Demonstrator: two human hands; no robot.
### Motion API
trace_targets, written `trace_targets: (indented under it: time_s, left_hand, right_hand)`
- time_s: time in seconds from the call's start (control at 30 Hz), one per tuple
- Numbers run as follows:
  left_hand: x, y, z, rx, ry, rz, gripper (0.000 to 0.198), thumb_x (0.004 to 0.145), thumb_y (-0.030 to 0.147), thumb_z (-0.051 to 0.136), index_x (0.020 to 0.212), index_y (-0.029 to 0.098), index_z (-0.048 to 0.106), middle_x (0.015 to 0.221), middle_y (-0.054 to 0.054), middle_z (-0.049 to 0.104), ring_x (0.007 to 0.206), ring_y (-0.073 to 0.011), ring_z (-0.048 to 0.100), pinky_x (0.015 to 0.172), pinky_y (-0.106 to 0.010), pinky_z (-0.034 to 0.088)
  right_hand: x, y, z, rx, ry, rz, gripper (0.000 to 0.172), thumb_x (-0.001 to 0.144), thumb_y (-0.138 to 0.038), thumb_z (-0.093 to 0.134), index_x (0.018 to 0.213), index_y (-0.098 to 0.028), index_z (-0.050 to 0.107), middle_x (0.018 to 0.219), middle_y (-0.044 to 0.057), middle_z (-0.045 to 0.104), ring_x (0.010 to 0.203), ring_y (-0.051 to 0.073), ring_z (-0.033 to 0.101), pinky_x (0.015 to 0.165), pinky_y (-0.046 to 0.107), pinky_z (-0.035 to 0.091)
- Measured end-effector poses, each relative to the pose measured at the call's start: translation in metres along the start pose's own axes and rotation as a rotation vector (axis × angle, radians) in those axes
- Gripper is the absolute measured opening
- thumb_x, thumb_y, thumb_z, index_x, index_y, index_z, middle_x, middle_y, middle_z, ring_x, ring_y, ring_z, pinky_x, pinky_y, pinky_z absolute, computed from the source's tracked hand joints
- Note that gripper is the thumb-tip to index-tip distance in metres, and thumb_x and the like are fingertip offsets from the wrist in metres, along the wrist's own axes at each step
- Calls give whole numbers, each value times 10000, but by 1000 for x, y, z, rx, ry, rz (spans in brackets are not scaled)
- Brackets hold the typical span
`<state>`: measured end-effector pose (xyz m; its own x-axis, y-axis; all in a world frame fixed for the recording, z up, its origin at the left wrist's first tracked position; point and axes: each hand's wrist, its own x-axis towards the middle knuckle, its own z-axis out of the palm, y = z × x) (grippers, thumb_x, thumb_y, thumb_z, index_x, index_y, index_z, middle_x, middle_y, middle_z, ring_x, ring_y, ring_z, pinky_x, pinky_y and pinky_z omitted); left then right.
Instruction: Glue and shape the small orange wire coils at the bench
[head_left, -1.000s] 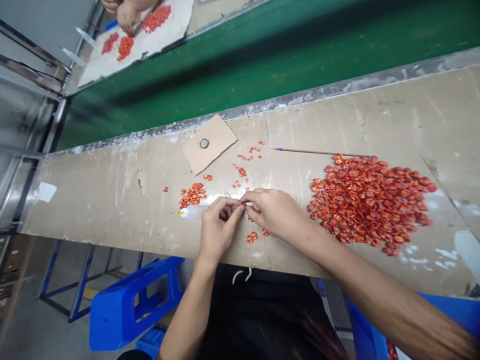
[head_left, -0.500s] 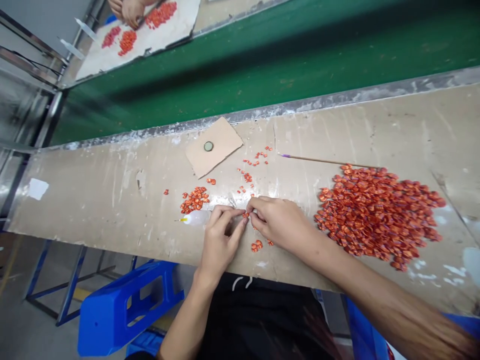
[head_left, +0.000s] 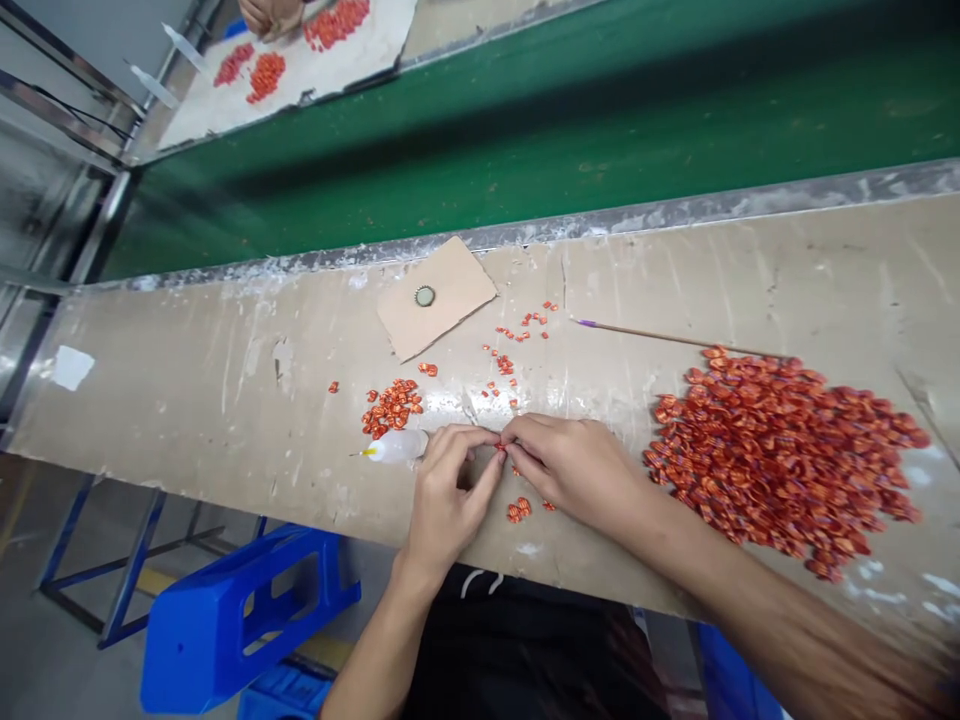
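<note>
Bottle (head_left: 396, 447) lying beside your left hand (head_left: 450, 495): contents indistinct. That hand and your right hand (head_left: 574, 460) pinch a red piece (head_left: 501, 447), mostly covered.

And there's gloss all over those heaped orange pieces (head_left: 787, 460), slick as lacquer! The squeeze bottle (head_left: 396, 446) is smooth, translucent plastic. Look at the cardboard rectangle (head_left: 459, 280): matt, rough along its cut edge, and on it a crown cap (head_left: 424, 296) of crimped, dull metal. The tan bench top (head_left: 187, 400) shows a scuffed, white-smeared finish, shiny in patches. Smooth plastic on the blue stool (head_left: 191, 640), soft black cloth on the garment (head_left: 525, 660), a low sheen across the green panel (head_left: 525, 140)!
</note>
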<state>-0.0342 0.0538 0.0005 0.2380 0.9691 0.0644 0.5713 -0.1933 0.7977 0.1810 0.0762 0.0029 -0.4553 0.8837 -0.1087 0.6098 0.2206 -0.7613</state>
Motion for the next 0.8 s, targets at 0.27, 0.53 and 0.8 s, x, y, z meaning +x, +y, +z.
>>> trace_targets:
  time_s: [0.27, 0.53, 0.8]
  left_hand:
    - [-4, -2, -5, -51, -13, -22, 120, 1085, 378, 763, 1174, 310, 807, 1004, -36, 779, 910, -232, 674, 893, -440, 558]
    - [-11, -7, -5, -135, 2, -12, 88, 1052, 376, 800, 1103, 304, 797, 971, -38, 781, 875, -228, 672, 818, -422, 553]
    - [-11, 1, -8, -203, -29, -35, 70, 1067, 333, 773, 1038, 271, 787, 940, -33, 777, 854, -205, 666, 797, -392, 526]
  right_hand:
    - [-4, 3, -2, 300, 93, -68, 142, 1104, -219, 641, 1117, -217, 782, 997, 35, 840, 794, 171, 712, 747, 307, 485]
    - [-3, 3, -10, 437, 3, -89, 140, 1103, -221, 668, 1053, -223, 798, 980, 15, 823, 844, 173, 723, 796, 303, 497]
    - [-7, 4, -5, 288, 24, -189, 213, 1151, -244, 591, 1120, -230, 802, 1035, 53, 845, 904, 208, 778, 822, 328, 539]
